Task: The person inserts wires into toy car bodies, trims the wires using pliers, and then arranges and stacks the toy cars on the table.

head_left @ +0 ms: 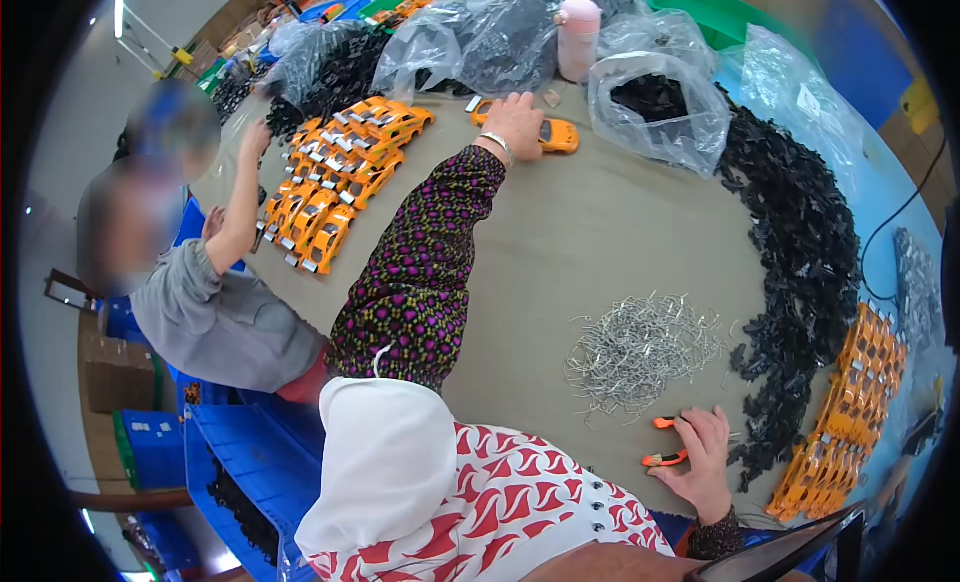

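Workshop clutter rings the desk: clear bags and a pink bottle along its far edge, a long heap of black parts down its right side. Rows of orange car shells stand toward the left edge, with another batch at the near right corner. At the left edge a co-worker in a grey top has one arm raised.

Near the far edge, just short of the pink bottle, lies an orange car shell under the left hand. Orange shows on both sides of that hand, the middle being covered. Its long axis runs mostly left to right across the desk, the right end slightly closer to the near edge; a dark window shows beside the hand, but which end is the nose I cannot tell. The fingers curve down over the body and seem to have hold of it, tips hidden, so the firmness is unclear.

By the near edge, the right hand loosely holds an orange-handled tool, its handles spread and pointing left; a pile of bent wires lies just beyond.

I judge the step in hand to be handling this one shell, whether placing or picking up; moving it cleanly would call for an even grip on both flanks.
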`<state>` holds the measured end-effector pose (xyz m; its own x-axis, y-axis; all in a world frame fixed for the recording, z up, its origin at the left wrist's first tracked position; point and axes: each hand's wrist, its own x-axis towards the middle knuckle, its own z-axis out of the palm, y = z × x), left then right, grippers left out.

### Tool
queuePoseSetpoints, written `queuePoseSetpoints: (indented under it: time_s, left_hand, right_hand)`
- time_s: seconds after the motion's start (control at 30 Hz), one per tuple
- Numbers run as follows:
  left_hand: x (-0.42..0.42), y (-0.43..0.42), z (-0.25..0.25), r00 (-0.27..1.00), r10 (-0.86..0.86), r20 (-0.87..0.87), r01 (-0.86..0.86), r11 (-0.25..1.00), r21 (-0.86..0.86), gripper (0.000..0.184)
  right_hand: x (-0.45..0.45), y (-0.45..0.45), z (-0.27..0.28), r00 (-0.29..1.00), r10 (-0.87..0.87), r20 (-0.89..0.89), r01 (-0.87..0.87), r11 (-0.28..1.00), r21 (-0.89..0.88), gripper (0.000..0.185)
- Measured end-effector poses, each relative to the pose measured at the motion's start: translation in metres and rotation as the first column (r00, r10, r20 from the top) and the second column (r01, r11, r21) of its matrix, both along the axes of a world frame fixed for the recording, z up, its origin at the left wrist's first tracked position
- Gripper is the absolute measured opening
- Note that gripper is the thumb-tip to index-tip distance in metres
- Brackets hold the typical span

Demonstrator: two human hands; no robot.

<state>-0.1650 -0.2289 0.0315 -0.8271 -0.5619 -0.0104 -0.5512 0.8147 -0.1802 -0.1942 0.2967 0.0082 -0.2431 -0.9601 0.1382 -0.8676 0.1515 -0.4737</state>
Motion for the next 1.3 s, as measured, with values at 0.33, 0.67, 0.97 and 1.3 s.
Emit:
queuePoseSetpoints:
  time_s: [0.33,0.67,0.97,1.3]
  left_hand:
    - [0.02,-0.02,-0.009,0.995,-0.073,-0.076,0.078,0.994,0.077,0.062]
    - [0.016,0.001,-0.007,0.993,0.107,-0.048,-0.1,0.987,0.122,0.048]
    - [0.099,0.037,-0.006,0.946,0.072,-0.315,-0.001,0.976,0.22,0.029]
    - [0.2,0.176,-0.02,0.661,0.617,-0.428,0.577,-0.053,0.815,0.061]
  right_hand:
    - [-0.005,0.006,0.014,0.99,-0.097,0.101,0.092,0.994,0.052,0.069]
    - [-0.006,0.023,0.029,0.713,-0.136,0.688,0.51,0.774,-0.375,0.061]
    - [-0.004,0.008,0.041,0.524,-0.114,0.844,0.613,0.738,-0.281,0.057]
    - [0.023,-0.023,0.043,0.972,-0.067,0.225,0.088,0.993,-0.083,0.06]
